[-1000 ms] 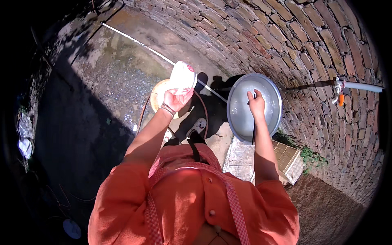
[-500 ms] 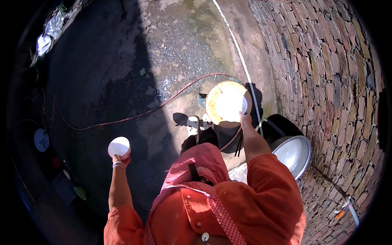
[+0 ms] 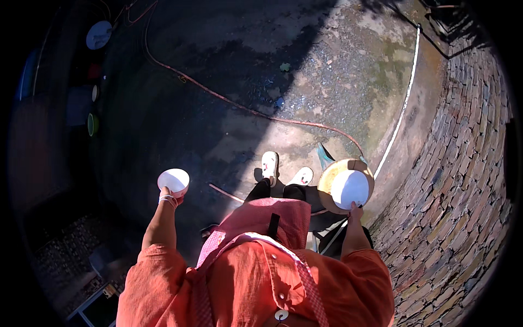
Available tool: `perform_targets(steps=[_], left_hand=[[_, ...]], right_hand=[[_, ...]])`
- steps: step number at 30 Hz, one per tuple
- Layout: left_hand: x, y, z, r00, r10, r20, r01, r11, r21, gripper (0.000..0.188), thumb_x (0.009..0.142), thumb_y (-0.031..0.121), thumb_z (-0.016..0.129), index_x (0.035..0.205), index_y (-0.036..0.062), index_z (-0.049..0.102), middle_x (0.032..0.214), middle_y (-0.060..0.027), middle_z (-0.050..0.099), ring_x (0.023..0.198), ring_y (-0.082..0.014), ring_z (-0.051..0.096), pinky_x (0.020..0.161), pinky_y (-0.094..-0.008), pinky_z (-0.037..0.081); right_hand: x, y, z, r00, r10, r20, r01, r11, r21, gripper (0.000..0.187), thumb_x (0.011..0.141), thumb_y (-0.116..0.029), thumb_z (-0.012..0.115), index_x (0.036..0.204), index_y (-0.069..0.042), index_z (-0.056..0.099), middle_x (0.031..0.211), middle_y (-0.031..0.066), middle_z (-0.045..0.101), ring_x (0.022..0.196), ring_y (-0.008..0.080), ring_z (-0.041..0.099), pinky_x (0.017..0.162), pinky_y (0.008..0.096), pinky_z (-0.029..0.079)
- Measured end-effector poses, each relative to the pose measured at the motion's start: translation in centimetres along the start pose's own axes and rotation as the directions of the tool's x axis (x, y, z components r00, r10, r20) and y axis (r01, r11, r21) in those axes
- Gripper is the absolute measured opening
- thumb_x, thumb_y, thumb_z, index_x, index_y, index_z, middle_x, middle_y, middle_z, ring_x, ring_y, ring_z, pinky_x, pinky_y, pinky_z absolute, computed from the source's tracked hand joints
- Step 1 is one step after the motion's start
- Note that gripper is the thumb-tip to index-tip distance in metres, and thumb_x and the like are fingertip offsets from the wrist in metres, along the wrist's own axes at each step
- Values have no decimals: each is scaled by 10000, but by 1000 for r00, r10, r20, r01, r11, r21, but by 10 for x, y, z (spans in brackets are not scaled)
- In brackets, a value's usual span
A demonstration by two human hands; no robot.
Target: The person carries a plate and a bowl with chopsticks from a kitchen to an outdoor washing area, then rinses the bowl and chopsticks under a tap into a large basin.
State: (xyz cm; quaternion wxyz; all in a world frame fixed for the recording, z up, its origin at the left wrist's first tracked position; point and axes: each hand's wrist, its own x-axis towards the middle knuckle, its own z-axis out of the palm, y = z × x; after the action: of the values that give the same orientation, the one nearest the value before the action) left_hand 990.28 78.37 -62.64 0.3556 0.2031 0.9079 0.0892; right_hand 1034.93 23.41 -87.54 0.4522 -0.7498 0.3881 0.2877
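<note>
On the left, my left hand (image 3: pixel 172 197) is closed on the rim of a bowl (image 3: pixel 174 180), white inside and pinkish outside, held out over the shaded ground. On the right, my right hand (image 3: pixel 354 211) grips the near edge of a round white dish (image 3: pixel 350 188); glare hides how deep it is. Beneath or behind that dish shows a round, tan, wooden-looking top (image 3: pixel 330 175). A teal leg-like piece (image 3: pixel 325 155) sticks out beside it. Whether the dish rests on the tan top or hangs above it, I cannot tell.
A reddish hose (image 3: pixel 234 103) crosses the concrete ahead of my shoes (image 3: pixel 269 165). A white line or pipe (image 3: pixel 406 98) runs along the right, beside a brick wall (image 3: pixel 447 180). Far left, a pale round dish (image 3: pixel 98 35) and a green bowl (image 3: pixel 93 125) sit in shadow.
My view and body have turned left, so the hose and tan top appear farther right. The large metal basin has left the view. Both hands keep their holds.
</note>
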Motion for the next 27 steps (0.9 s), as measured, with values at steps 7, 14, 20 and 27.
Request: perform_targets(steps=[7, 14, 20, 27], left_hand=[[43, 13, -73, 954, -130, -272, 62, 967, -245, 598, 752, 177, 492, 1308, 70, 297, 1188, -217, 481, 954, -340, 588, 652, -493, 532], [88, 25, -144, 933, -168, -319, 233, 956, 178, 614, 787, 215, 480, 1326, 28, 252, 1226, -236, 511, 1103, -374, 539, 913, -431, 464], [261, -49, -186, 825, -523, -214, 522, 851, -66, 775, 781, 212, 467, 1410, -17, 77, 1303, -247, 449, 1182, -352, 483, 973, -385, 406], [322, 32, -213, 953, -295, 63, 226, 560, -797, 684, 700, 17, 414, 1348, 0, 194, 1154, -263, 485, 984, -407, 579, 694, -477, 566]], right_hand=[[7, -45, 3, 982, -183, 41, 186, 916, -356, 140, 810, -128, 618, 764, -47, 513, 503, 27, 439, 353, 141, 391, 327, 311, 293], [-130, -174, 113, 979, -201, 28, 174, 760, -626, 179, 826, -58, 428, 949, -41, 557, 619, 72, 527, 449, 188, 492, 347, 330, 317], [-212, -222, 272, 935, -315, 166, 312, 502, -807, 249, 840, -140, 463, 928, 22, 630, 658, 135, 604, 429, 203, 501, 370, 346, 343], [-397, -256, 512, 837, -448, 314, 478, 322, -817, 266, 826, -146, 562, 904, 97, 636, 721, 148, 655, 592, 234, 642, 478, 354, 471]])
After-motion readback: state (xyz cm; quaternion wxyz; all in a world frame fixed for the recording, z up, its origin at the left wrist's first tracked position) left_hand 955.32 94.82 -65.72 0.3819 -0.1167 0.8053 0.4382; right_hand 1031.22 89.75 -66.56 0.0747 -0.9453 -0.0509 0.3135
